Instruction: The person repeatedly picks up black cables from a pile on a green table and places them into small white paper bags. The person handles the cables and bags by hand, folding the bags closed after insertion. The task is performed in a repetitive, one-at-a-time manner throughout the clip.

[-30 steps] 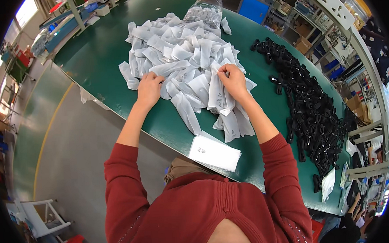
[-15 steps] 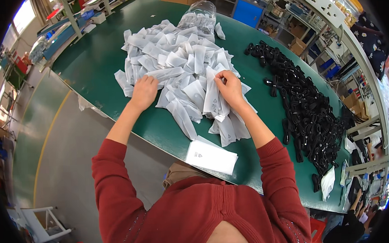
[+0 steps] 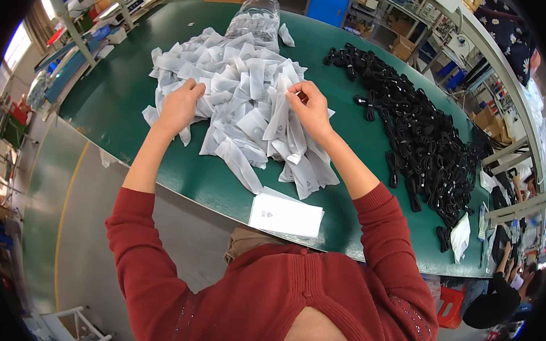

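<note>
Pinching white pouch [image 3: 279,119] w/ R hand [image 3: 312,114], R edge of pile [image 3: 224,68] | can't tell grip of L hand [image 3: 178,109], L of pile ctr | prob. best pinched lightly, uncreased

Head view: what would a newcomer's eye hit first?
Probably the big heap of translucent white pouches upper middle, on the green table, left hand and right hand at its sides. Then the long pile of bundled black cables to its right, and the flat white rectangular stack at the near edge.

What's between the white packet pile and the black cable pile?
Between white packet pile and black cable pile: green tabletop, the right forearm over its lower part. Seen in head view.
</note>
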`<act>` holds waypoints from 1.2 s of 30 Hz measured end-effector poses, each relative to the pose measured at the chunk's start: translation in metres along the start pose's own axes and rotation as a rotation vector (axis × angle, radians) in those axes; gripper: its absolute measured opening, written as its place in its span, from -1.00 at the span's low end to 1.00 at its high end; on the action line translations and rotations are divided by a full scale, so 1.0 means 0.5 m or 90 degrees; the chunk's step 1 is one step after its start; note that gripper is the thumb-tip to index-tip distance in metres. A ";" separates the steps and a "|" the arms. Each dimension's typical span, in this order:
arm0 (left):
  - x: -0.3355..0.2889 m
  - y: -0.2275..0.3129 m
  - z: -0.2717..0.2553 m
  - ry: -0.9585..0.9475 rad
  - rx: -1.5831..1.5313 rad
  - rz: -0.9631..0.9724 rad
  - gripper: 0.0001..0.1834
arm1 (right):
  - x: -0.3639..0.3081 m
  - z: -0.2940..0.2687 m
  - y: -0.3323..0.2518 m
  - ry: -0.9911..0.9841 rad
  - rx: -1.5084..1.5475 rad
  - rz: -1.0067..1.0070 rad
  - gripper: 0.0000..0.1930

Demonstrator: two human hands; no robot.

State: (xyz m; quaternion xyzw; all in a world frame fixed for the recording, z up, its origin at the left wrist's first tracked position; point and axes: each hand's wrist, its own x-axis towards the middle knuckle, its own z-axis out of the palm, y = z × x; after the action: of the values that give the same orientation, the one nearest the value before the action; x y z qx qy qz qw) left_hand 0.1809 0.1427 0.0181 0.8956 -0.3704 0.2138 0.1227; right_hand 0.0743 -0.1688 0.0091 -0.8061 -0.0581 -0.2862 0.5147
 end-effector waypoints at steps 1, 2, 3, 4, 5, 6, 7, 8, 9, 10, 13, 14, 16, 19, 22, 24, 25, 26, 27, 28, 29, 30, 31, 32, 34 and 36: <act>0.007 0.004 0.002 0.002 0.011 0.007 -0.93 | 0.001 -0.001 0.008 -0.002 -0.004 0.011 -0.89; 0.013 0.010 0.005 0.010 0.019 0.012 -0.91 | 0.001 -0.002 0.013 -0.004 -0.007 0.023 -0.89; 0.019 0.017 0.009 0.019 0.027 0.017 -0.88 | 0.001 -0.003 0.014 -0.008 0.005 0.035 -0.89; 0.023 0.021 0.012 0.027 0.035 0.020 -0.84 | 0.001 -0.004 0.015 -0.012 0.017 0.047 -0.89; 0.027 0.022 0.015 0.041 0.033 0.027 -0.87 | 0.001 -0.004 0.016 -0.016 0.029 0.058 -0.89; 0.030 0.021 0.020 0.054 0.031 0.033 -0.90 | 0.002 -0.004 0.018 -0.016 0.036 0.057 -0.89; 0.031 0.022 0.022 0.067 0.030 0.039 -0.93 | 0.003 -0.004 0.020 -0.016 0.043 0.056 -0.89; 0.030 0.025 0.024 0.061 0.030 0.035 -0.89 | 0.002 -0.003 0.021 -0.016 0.050 0.054 -0.89; 0.033 0.027 0.022 0.056 0.032 0.031 -0.84 | 0.004 0.000 0.021 0.007 -0.002 0.024 -0.89; 0.036 0.030 0.018 0.051 0.035 0.027 -0.79 | 0.004 0.003 0.020 0.030 -0.053 -0.007 -0.88; 0.045 0.051 0.002 0.072 0.002 0.058 -0.79 | 0.008 0.017 0.003 0.035 -0.122 -0.073 -0.81; 0.050 0.052 -0.006 0.067 0.001 0.069 -0.80 | 0.011 0.026 -0.008 0.026 -0.130 -0.091 -0.78; 0.062 0.071 -0.033 0.083 -0.024 0.086 -0.82 | 0.017 0.059 -0.031 -0.064 -0.104 -0.116 -0.66; 0.075 0.112 -0.085 0.110 -0.079 0.106 -0.84 | 0.017 0.120 -0.079 -0.168 -0.059 -0.085 -0.46; 0.083 0.157 -0.114 0.155 -0.116 0.130 -0.85 | 0.022 0.156 -0.091 -0.189 -0.072 -0.053 -0.31; 0.086 0.163 -0.128 0.195 -0.120 0.136 -0.86 | 0.021 0.163 -0.089 -0.183 -0.089 -0.044 -0.29; 0.086 0.162 -0.134 0.217 -0.117 0.132 -0.86 | 0.018 0.161 -0.091 -0.202 -0.088 -0.035 -0.29; 0.086 0.161 -0.141 0.240 -0.115 0.129 -0.87 | 0.015 0.155 -0.094 -0.220 -0.087 -0.025 -0.29; 0.088 0.163 -0.146 0.242 -0.126 0.129 -0.88 | 0.014 0.146 -0.092 -0.237 -0.091 -0.013 -0.30; 0.089 0.166 -0.152 0.243 -0.138 0.129 -0.89 | 0.015 0.140 -0.089 -0.275 -0.051 -0.003 -0.31; 0.091 0.168 -0.154 0.245 -0.150 0.130 -0.91 | 0.016 0.134 -0.085 -0.312 -0.011 0.007 -0.31; 0.093 0.170 -0.156 0.232 -0.186 0.122 -0.92 | 0.016 0.128 -0.085 -0.349 0.031 0.015 -0.32; 0.094 0.172 -0.157 0.218 -0.222 0.114 -0.94 | 0.013 0.125 -0.086 -0.346 0.051 0.004 -0.31; 0.097 0.174 -0.158 0.205 -0.259 0.106 -0.95 | 0.007 0.121 -0.088 -0.342 0.071 -0.007 -0.31; 0.099 0.180 -0.158 0.222 -0.253 0.092 -0.95 | -0.002 0.111 -0.099 -0.360 0.099 0.025 -0.31; 0.101 0.188 -0.161 0.244 -0.217 0.091 -0.95 | 0.000 0.092 -0.117 -0.397 0.112 0.105 -0.32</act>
State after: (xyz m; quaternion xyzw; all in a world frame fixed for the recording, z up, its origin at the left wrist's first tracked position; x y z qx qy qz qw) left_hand 0.1222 0.0771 0.1186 0.7766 -0.4332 0.3224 0.3243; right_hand 0.0698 -0.1021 0.0418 -0.8092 -0.1715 0.0230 0.5614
